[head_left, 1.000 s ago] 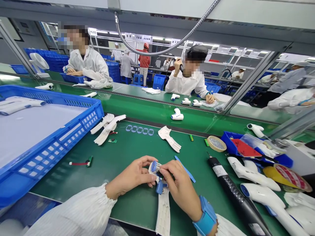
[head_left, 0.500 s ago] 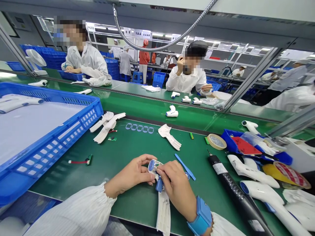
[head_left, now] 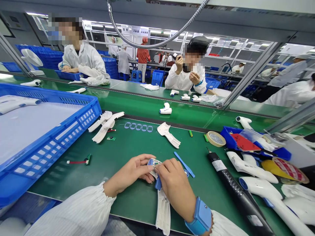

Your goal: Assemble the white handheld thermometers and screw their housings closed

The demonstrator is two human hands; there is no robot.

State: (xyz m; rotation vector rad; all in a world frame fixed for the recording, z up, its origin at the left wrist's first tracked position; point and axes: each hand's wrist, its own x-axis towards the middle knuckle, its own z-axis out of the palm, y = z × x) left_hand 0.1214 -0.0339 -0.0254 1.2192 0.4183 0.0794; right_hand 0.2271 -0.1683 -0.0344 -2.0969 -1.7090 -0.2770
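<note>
Holding a white plastic handheld-device shell [head_left: 162, 209] over the near edge of the green-matted desk [head_left: 128, 154], both hands pinch its head end.

Largest first: a big blue slotted plastic crate [head_left: 81, 114] sits at far left, a long black electric screwdriver [head_left: 236, 193] lies at right, and more white shell halves [head_left: 105, 123] rest beyond. The shell's ribbed handle points toward the person, its head with a blue trigger piece [head_left: 158, 184] under the fingers. The left hand [head_left: 130, 173] grips the head from the left side, narrowly closed; the right hand [head_left: 176, 185], above a blue wrist strap [head_left: 201, 218], presses fingertips onto the same spot. The shell looks light, stiff and thin-walled, likely smooth and easy to crack at its clips, so the sturdier head rim seems the best hold.
</note>
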